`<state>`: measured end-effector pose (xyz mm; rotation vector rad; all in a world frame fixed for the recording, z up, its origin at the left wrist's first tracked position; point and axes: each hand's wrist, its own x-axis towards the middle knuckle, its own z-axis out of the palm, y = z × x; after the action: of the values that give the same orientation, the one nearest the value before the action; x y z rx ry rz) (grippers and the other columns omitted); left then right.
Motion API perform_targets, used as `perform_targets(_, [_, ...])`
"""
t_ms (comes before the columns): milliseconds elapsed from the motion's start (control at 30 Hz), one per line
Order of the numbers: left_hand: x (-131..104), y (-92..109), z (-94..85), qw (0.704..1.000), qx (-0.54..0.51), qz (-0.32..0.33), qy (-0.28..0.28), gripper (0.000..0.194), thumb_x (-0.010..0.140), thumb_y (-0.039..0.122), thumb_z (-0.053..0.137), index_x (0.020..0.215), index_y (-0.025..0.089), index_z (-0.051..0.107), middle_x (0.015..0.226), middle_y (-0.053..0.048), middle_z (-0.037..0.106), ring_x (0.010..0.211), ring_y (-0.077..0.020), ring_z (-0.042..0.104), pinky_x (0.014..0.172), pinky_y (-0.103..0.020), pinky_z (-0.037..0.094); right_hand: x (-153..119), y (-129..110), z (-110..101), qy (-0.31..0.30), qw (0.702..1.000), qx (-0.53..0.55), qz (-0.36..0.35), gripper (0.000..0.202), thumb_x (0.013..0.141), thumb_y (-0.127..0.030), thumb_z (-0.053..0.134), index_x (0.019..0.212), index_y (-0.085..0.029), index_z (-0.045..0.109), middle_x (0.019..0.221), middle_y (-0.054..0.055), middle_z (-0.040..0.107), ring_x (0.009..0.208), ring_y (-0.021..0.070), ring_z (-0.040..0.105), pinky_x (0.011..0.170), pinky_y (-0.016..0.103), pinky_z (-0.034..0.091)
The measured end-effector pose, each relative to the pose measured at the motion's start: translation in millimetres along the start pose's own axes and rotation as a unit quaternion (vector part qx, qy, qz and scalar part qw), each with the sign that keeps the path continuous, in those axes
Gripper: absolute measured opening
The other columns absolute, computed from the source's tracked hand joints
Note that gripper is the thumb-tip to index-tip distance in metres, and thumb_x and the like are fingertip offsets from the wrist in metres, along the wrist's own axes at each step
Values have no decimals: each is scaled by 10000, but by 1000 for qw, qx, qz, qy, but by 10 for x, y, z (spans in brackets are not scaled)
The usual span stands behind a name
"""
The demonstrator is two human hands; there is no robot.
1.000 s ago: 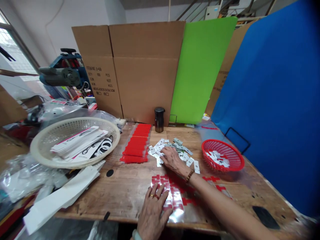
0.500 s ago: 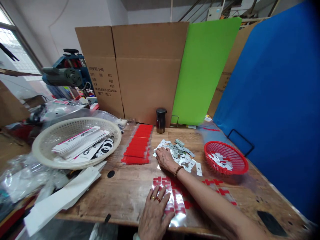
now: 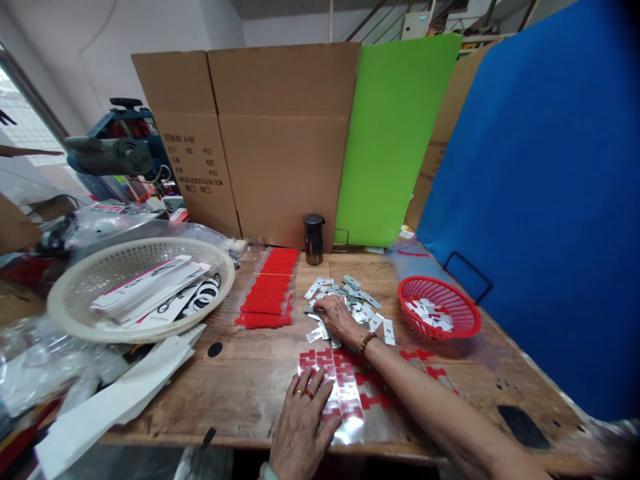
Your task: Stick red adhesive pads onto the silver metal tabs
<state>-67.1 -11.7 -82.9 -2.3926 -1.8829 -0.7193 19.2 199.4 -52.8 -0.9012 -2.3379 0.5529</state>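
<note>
My left hand (image 3: 305,423) lies flat with fingers spread on a clear plastic sheet (image 3: 353,408) printed with red shapes. Rings circle two of its fingers. Above it, my right hand (image 3: 341,321) reaches into a loose pile of small flat metal plates (image 3: 367,300). Its fingers are bent and close together, fingertips down at the pile's left side, where a grey plate touches them. Whether they grip a plate is hidden. A beaded bracelet (image 3: 367,341) is on that wrist. The right forearm crosses over more red-marked sheets (image 3: 425,360).
A red basket (image 3: 473,320) holding similar pieces stands at right. Overlapping red strips (image 3: 267,293) in clear film lie left of the pile. A large white basket (image 3: 63,310) holds printed cards. Behind are a dark bottle (image 3: 314,240), cardboard (image 3: 285,147), and green and blue boards (image 3: 540,200).
My right hand has stayed at the pile and drawn slightly back; a few plates now lie spread below its fingers. My left hand still rests on the sheet. The whole view has shifted slightly.
</note>
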Motion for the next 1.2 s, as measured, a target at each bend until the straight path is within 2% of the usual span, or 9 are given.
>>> perform_targets(300, [22, -14, -42, 998, -41, -28, -30, 437, 801, 265, 560, 1234, 232, 507, 1306, -94, 524, 1251, -295, 408, 964, -565, 386, 46, 5, -148, 86, 973, 168, 134, 201, 720, -86, 467, 757, -163, 649, 753, 34, 648, 733, 159, 564, 691, 274, 416])
perform_targets(400, [50, -26, -94, 994, -88, -55, -35, 385, 806, 270, 550, 1190, 236, 549, 1283, -101, 544, 1237, -296, 427, 993, -605, 311, -83, -33, -233, 85, 949, 242, 185, 169, 699, -136, 495, 802, -142, 629, 699, 21, 620, 620, 135, 548, 582, 255, 432])
perform_targets(500, [110, 1, -187, 978, -163, -132, -1, 333, 817, 293, 527, 1138, 229, 586, 1265, -108, 558, 1218, -286, 451, 1027, -591, 256, -354, -131, -338, 55, 922, 313, 220, 197, 697, -196, 530, 865, -124, 604, 588, -20, 551, 483, 96, 478, 469, 220, 401])
perform_targets(567, [180, 44, -278, 943, -241, -226, 44, 356, 821, 327, 514, 1149, 200, 572, 1223, -126, 582, 1171, -268, 500, 1005, -512, 345, -578, -234, -423, 33, 908, 347, 233, 192, 702, -229, 556, 862, -128, 595, 560, -41, 516, 456, 76, 442, 450, 202, 383])
perform_targets(667, [310, 126, -427, 841, -409, -348, 67, 420, 801, 406, 532, 1142, 162, 544, 1067, -123, 652, 942, -226, 637, 834, -388, 504, -885, -434, -554, -11, 883, 404, 239, 162, 696, -243, 611, 822, -143, 598, 625, -34, 544, 492, 64, 445, 468, 186, 367])
perform_targets(800, [426, 222, -551, 681, -599, -420, -20, 501, 732, 421, 621, 1117, 121, 513, 666, -40, 674, 524, -138, 633, 509, -246, 518, -1155, -675, -645, -71, 865, 442, 226, 109, 734, -248, 612, 796, -159, 604, 679, -29, 561, 584, 81, 486, 547, 198, 393])
perform_targets(867, [433, 251, -568, 637, -638, -430, -44, 443, 658, 367, 708, 983, 103, 564, 586, -23, 657, 476, -105, 613, 486, -186, 491, -1251, -731, -631, -92, 866, 443, 212, 113, 762, -264, 595, 815, -166, 611, 729, -15, 577, 635, 95, 505, 579, 207, 407])
perform_targets(1067, [382, 277, -563, 613, -640, -462, -47, 332, 612, 313, 750, 811, 113, 574, 544, -37, 671, 436, -87, 607, 451, -136, 459, -1506, -728, -560, -80, 894, 387, 209, 284, 749, -274, 641, 1017, -207, 574, 724, -28, 537, 620, 101, 482, 541, 202, 394])
perform_targets(1200, [372, 305, -561, 611, -632, -473, -63, 325, 628, 311, 742, 822, 108, 579, 548, -47, 680, 428, -82, 606, 444, -127, 457, -1590, -771, -612, -62, 932, 307, 181, 202, 775, -243, 624, 973, -215, 591, 770, -20, 562, 681, 112, 511, 620, 218, 411])
